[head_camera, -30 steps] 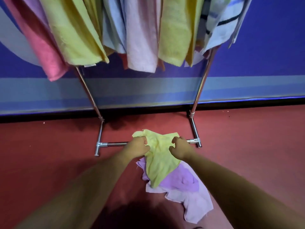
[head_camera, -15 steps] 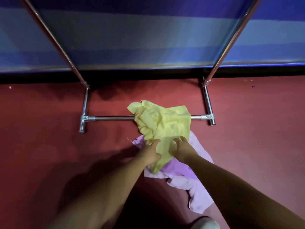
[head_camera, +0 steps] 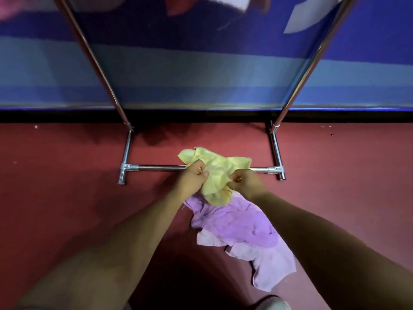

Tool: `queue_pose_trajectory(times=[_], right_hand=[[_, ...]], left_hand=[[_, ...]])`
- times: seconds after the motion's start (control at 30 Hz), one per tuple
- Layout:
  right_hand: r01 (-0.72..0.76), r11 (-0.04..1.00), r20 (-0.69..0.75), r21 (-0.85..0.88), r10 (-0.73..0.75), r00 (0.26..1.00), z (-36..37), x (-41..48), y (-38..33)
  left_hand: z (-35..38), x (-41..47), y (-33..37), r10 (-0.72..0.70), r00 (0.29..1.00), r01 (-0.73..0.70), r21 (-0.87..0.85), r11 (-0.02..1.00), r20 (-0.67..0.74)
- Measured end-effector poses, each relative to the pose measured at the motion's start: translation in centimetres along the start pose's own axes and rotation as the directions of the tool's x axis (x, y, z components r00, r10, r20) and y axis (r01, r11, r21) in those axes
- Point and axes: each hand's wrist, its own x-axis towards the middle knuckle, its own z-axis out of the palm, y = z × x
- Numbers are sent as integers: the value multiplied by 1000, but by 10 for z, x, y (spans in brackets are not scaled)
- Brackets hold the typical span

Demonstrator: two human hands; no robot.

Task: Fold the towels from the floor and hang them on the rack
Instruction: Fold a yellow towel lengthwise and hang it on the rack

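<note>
On floor (head_camera: 67, 209), loose towel (head_camera: 237, 229); beyond it, bunched towel (head_camera: 220, 173) over rack base bar (head_camera: 156, 168)

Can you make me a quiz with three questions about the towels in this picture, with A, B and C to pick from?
1. Where is the purple towel?
A. hanging on a hook
B. lying on the red floor
C. inside a basket

2. What colour is the towel held by the left hand and the right hand?
A. blue
B. black
C. yellow

3. How is the yellow towel right now?
A. bunched up between both hands
B. folded into a neat square
C. spread out flat on the floor

Answers:
1 B: it lies crumpled on the floor, on the person's side of the rack and its bottom bar.
2 C: the cloth that both hands grip is yellow.
3 A: it is scrunched into lumpy folds, with curled fingers gripping it on each side.
</note>
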Motion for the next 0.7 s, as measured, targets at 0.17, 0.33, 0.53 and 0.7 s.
queue_pose_trajectory(times=[0.17,0.33,0.53,0.7], right_hand=[[205,918,-195,340,-145,970,-67,-59,-87],[382,763,-400,521,-177,899,-116,-142,-167],[544,592,-500,595,-258,827,-147,-230,-234],[459,514,-398,725,-231,888,-121,-264,-222]], left_hand=[[-51,-43,102,108,978,-130,-112,985,-180],[-98,-121,193,199,934,-251,-150,956,-297],[-140,-229,252,401,890,-387,104,916,-217],[-145,-280,230,408,875,-442,-86,893,-259]])
